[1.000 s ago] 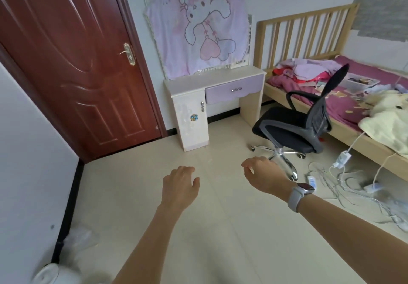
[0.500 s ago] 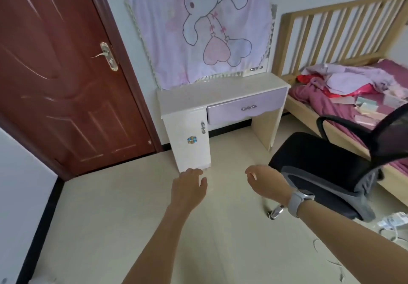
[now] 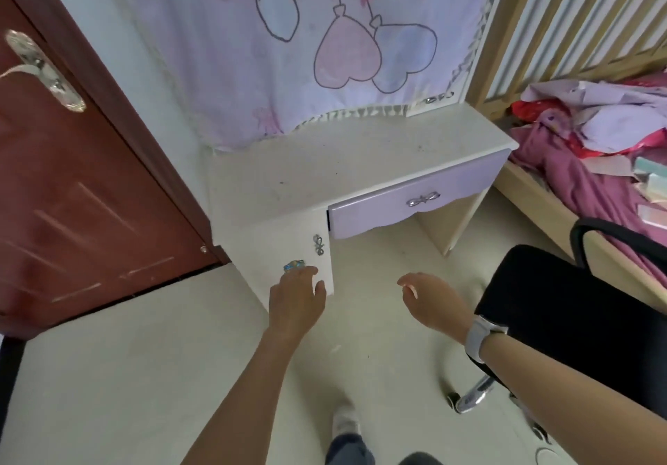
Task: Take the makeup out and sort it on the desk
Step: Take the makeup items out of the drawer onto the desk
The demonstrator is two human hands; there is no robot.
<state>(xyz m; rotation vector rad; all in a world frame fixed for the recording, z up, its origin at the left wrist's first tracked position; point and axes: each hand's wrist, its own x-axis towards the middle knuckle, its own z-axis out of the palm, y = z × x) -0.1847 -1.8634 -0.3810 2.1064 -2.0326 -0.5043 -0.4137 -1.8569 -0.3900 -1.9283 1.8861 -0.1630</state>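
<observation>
Head cam: no makeup visible anywhere, so it's prob inside the desk, either behind the cabinet door or in the lilac drawer; can't tell which from here. Both stores are shut, tho a dark gap shows at the drawer's left edge. My left hand is up and fwd, fingers loosely spread, holding nothing; the fingertips sit in front of the door's lower part, just under the blue sticker, contact unclear. The door handle is above and a bit right of that hand, near the door's right edge, its long axis vertical. My right hand is also empty, fingers relaxed and slightly curled, hanging over bare floor below the drawer, well apart from the bow pull, which lies up and fwd with its long axis horizontal. So left hand is nearer the door, right hand nearer the drawer. Judgement: next move is an up-reach to one handle, then pull toward me. Chair sits close on my right and could crowd a drawer pull. Desktop under the pink cloth looks bare.
</observation>
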